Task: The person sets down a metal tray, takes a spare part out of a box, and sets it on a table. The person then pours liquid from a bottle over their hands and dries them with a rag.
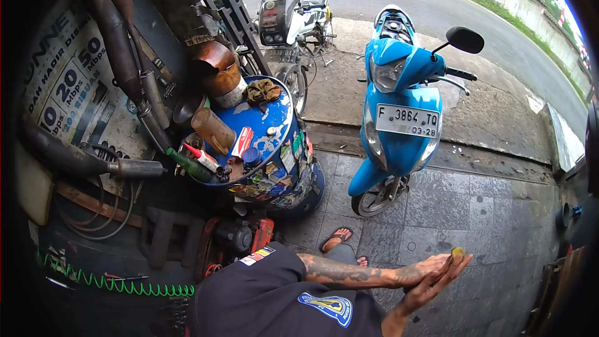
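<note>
My left hand [428,268], at the end of a tattooed forearm, lies against the palm of my right hand [437,281]. Both hands are held out at the lower right, with their fingers stretched and pressed together. A small yellowish-green piece [458,254] sticks out near the fingertips between them; its kind is not clear. The palms and most of that piece are hidden. Below the hands is the grey tiled floor [486,256]. A blue scooter [396,109] stands ahead of me, its front towards me and beyond my hands' reach.
On my left, a sticker-covered blue drum [274,178] carries a brown jug [213,130], a rag [262,92] and bottles. Exhaust pipes [118,50] hang beside it. A red machine [262,234] and a green coiled hose [125,284] lie lower. Another motorcycle [293,22] stands near the road.
</note>
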Action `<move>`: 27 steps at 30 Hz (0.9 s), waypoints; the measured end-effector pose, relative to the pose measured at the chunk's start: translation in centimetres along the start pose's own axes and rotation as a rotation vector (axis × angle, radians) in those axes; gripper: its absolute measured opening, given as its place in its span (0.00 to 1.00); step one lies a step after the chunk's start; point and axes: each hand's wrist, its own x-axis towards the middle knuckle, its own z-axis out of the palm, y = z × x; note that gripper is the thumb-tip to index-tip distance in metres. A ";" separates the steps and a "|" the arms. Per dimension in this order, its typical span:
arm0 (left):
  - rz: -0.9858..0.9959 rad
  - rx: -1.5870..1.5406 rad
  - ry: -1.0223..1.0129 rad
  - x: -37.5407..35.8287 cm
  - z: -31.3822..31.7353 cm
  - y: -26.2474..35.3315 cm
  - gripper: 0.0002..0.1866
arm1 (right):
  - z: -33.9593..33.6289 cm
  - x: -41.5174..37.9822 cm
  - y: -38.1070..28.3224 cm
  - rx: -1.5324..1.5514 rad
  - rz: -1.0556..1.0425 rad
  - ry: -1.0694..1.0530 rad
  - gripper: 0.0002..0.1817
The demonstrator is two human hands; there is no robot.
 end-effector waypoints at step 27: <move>0.039 0.257 -0.011 8.8 6.3 11.2 0.19 | -3.8 0.2 1.3 0.544 0.232 0.310 0.33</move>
